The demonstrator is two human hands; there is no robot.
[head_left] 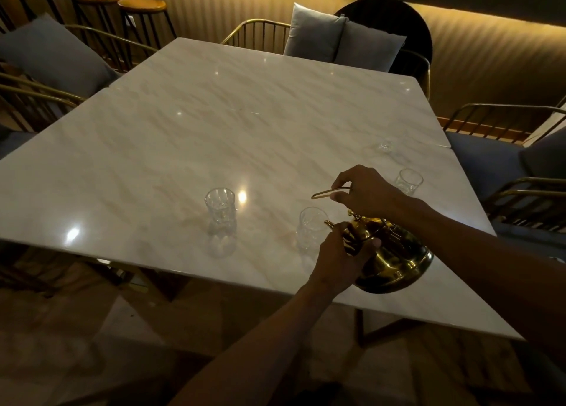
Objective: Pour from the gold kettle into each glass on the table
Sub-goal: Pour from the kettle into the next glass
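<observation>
Before you: a marble table [214, 114] bearing four clear glasses, at centre [219, 206], by the near edge [311, 226], right [409, 181] and far right [385, 146].

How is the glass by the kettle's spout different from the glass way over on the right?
The glass by the spout stands close to the table's near edge, almost touching the gold kettle; the right-hand glass stands farther back, partly hidden behind the right hand. The near one looks taller. Both are clear and upright.

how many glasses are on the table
4. One glass stands alone left of the hands, one sits at the gold kettle spout, one is just beyond the right hand, and a faint one stands farther back.
</observation>
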